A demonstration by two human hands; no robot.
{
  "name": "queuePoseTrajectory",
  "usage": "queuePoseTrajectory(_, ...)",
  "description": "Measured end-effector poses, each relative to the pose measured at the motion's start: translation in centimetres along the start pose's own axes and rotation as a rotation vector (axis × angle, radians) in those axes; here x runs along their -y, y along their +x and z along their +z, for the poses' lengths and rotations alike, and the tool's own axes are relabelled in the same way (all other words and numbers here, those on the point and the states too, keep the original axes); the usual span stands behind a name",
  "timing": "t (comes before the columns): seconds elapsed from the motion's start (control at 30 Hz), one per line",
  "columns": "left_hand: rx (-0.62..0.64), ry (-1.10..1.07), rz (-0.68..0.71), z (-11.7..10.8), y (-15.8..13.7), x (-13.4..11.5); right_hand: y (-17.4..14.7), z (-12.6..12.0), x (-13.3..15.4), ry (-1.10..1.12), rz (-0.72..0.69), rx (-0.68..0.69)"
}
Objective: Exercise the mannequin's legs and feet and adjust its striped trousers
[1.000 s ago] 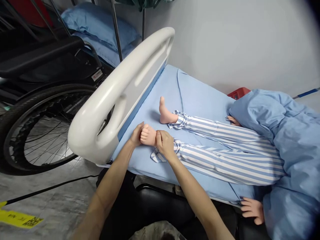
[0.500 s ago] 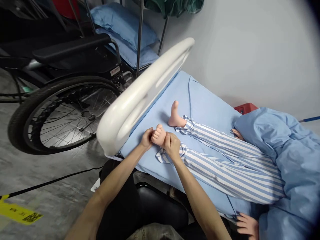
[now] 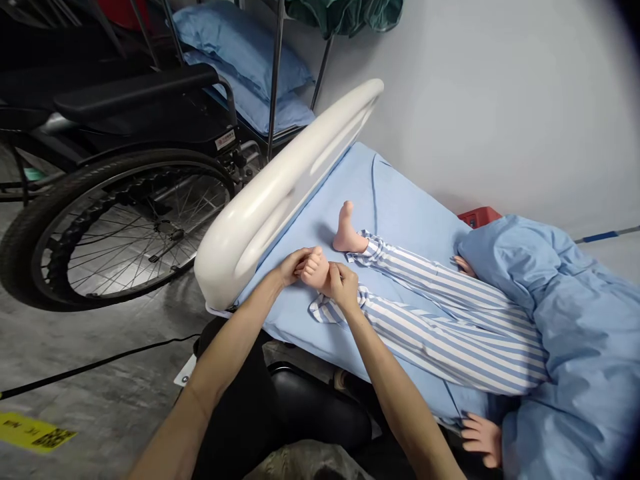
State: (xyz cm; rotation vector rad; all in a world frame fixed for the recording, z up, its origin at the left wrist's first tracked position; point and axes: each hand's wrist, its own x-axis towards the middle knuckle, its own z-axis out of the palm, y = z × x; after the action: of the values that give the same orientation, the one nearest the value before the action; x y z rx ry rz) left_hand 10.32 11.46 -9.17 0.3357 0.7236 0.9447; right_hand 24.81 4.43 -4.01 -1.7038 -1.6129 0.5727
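Observation:
A manikin's foot [image 3: 317,272], smooth and pink with its toes upward, is between my two hands near the end of the bed. My left hand [image 3: 294,265] is closed around its toe side, with the fingers partly hidden behind the toes. On the ankle side, my right hand [image 3: 344,284] grips the foot near the heel, thumb and fingers bent. The manikin's other foot [image 3: 347,230] rests beyond, heel on the sheet and toes up. Blue-and-white striped trousers [image 3: 440,327] cover both legs, and one cuff lies loose below my right hand.
A cream footboard [image 3: 285,190] rises left of my hands. Past it stands a wheelchair [image 3: 145,220]. Blue bedding [image 3: 565,313] covers the manikin's upper part, with a manikin's hand [image 3: 483,437] showing at the near edge. A black chair seat [image 3: 320,410] is below my arms.
My left hand has shifted up toward the toes, its fingers reaching behind them. My right hand keeps its hold near the ankle. The whole view has moved slightly, with things shifting left.

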Motion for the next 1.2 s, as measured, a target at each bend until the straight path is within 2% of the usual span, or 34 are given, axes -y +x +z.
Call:
queuePoseTrajectory(0.17,-0.082,-0.023,0.195,0.6,-3.1,3.3,0.1,-0.3,0.0,0.067,0.074,0.027)
queuePoseTrajectory(0.27,-0.121,-0.019,0.280,0.6,-4.1,3.7,0.1,-0.3,0.1,0.076,0.074,0.031)
queuePoseTrajectory(0.43,-0.013,0.220,0.068,-0.1,-3.3,0.3,0.0,-0.3,0.2,0.048,0.068,0.034)
queuePoseTrajectory(0.53,-0.014,0.240,0.028,-0.3,-2.2,-0.9,0.0,-0.3,0.3,0.052,0.048,0.023)
queuePoseTrajectory(0.7,-0.092,0.182,0.046,-0.9,-1.3,1.0,0.1,-0.1,0.0,0.051,0.050,0.035)
queuePoseTrajectory(0.83,-0.161,0.168,0.104,-1.0,-2.3,2.8,0.0,0.2,-0.7,0.015,0.023,0.041)
queuePoseTrajectory(0.93,-0.212,0.209,0.163,-0.4,-3.7,3.5,0.0,0.3,-0.8,-0.014,-0.018,0.036)
queuePoseTrajectory(1.1,-0.292,0.337,0.267,1.8,-5.7,3.5,-0.1,0.0,-0.3,-0.102,-0.163,0.049)
queuePoseTrajectory(1.2,-0.266,0.423,0.258,3.9,-6.5,2.9,-0.2,-0.4,0.2,-0.173,-0.202,0.043)
